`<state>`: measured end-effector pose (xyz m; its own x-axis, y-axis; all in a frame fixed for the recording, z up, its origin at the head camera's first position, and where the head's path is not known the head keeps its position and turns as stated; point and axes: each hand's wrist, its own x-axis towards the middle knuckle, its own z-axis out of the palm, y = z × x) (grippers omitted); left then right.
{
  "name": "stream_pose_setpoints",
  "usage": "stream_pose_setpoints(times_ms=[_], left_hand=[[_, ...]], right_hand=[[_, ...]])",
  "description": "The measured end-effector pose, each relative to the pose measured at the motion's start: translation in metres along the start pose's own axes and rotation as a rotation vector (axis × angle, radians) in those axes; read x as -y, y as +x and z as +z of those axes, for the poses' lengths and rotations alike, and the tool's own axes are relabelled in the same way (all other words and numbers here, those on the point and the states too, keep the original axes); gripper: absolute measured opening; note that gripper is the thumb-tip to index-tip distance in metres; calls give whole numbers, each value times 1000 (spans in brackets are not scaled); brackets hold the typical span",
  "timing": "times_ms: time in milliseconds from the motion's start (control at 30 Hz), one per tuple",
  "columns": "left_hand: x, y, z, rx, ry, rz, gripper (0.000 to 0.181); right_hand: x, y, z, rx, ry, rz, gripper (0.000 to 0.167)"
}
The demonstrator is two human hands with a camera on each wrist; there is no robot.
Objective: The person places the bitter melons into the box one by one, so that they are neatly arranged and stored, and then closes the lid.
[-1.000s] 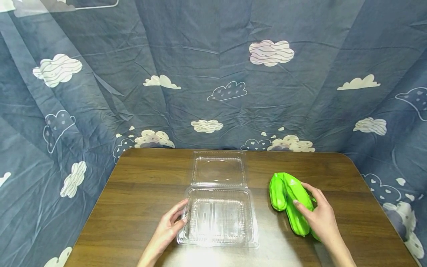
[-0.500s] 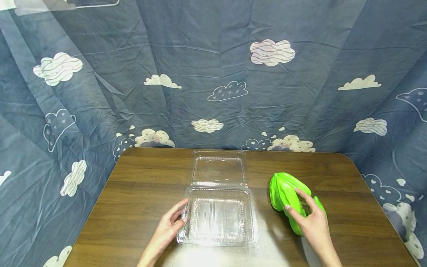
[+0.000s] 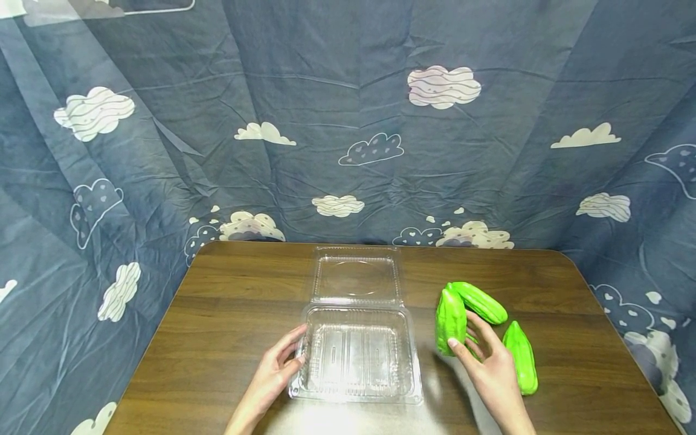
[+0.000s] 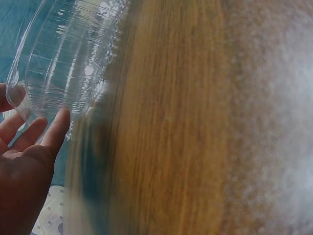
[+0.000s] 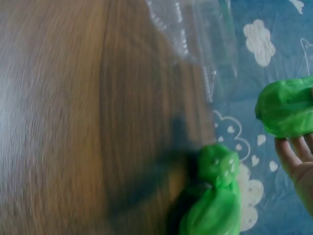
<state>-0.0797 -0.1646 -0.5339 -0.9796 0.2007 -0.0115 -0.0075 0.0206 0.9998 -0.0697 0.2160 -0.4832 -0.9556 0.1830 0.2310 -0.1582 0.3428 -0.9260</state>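
In the head view my right hand (image 3: 492, 371) grips a plump, ribbed green pepper (image 3: 450, 320), thumb on its near side. The pepper stands nearly upright; the right wrist view shows the fingers under this pepper (image 5: 286, 106). Just behind it lies a second green pepper (image 3: 481, 302), and a third pepper (image 3: 523, 359) lies to the right of the hand. A bit of green shows between the fingers; what it belongs to is hidden. My left hand (image 3: 276, 365) touches the left side of a clear plastic clamshell container (image 3: 413, 362); in the left wrist view its fingertips (image 4: 62, 117) rest against the wall.
The container's lid (image 3: 356, 278) lies folded back flat behind its base. Everything stands on a brown wooden table (image 3: 217, 302). A dark blue cloth (image 3: 304, 90) with cloud prints hangs behind and at both sides.
My right hand has moved left, lifting a green pepper off the group and turning it more upright. The other peppers are more exposed. My left hand and the container have stayed put.
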Motion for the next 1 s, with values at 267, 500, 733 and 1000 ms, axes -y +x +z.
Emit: stream_pose_setpoints(times_ms=[267,500,733,1000], left_hand=[[0,0,0,-5,-5,1,58],[1,-1,1,3,-12,11,57],[0,0,2,-14,-5,16,58],[-1,0,2,-16,-4,26,57]], right_hand=[[15,-3,14,-65,74,47,56],[20,-9,26,-42,149,125,56],[23,-15,44,68,192,96,56],[27,-17,64,176,305,-23,59]])
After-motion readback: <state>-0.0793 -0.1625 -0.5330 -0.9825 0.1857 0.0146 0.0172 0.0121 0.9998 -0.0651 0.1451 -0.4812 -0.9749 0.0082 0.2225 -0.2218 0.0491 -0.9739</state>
